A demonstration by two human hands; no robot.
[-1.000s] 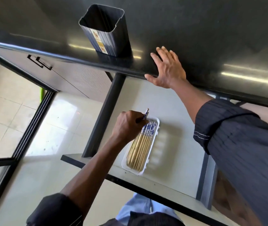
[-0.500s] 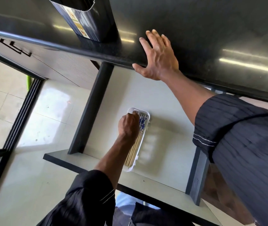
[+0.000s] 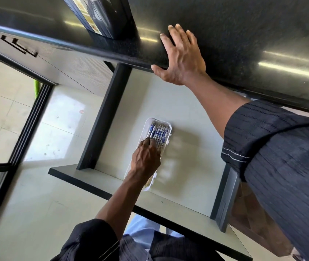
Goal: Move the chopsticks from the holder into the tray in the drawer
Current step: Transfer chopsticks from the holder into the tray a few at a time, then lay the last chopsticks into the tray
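Black stone formed the countertop (image 3: 244, 34), glossy with streaks of reflected light, and it filled the top of the view. Below it the drawer (image 3: 187, 110) stood pulled out, its pale floor framed by dark side walls and a dark front edge. Near the counter's front edge stood the dark ribbed holder (image 3: 104, 17), only its lower part in view. The right hand (image 3: 183, 59) lay flat on the counter edge, fingers spread, gripping nothing. In the drawer, toward its left side, sat the white tray (image 3: 148, 127), long and narrow. The left hand (image 3: 146, 157) reached into it, fingers loosely spread and resting on the chopsticks (image 3: 158, 132) rather than closed around them. These lay side by side in the tray, blue-and-white patterned ends toward the counter.
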